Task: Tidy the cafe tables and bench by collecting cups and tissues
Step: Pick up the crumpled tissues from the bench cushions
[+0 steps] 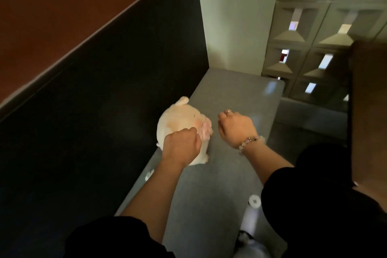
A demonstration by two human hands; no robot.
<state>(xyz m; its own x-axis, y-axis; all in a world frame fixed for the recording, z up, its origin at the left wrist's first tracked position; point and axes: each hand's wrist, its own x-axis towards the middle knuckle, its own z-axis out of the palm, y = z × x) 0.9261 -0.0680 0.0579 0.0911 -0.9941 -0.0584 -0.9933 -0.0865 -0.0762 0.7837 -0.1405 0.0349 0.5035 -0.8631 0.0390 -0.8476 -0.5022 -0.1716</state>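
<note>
A cream plush toy [178,119] with a pink bow lies on the grey bench seat [234,94], against the dark backrest. My left hand [182,144] rests on the plush toy's near side, fingers curled into it. My right hand [236,126], with a ring and a bead bracelet, hovers just to the right of the toy, fingers curled inward and holding nothing that I can see. A small crumpled white tissue [149,175] lies on the seat by the backrest, partly hidden by my left forearm. A white cup lid [254,201] shows near my right elbow.
The dark padded backrest [94,111] runs along the left. A pale wall [234,16] and a patterned block screen [318,33] close off the bench's far end. A brown table edge [368,111] stands on the right, with grey floor [310,119] beyond the bench.
</note>
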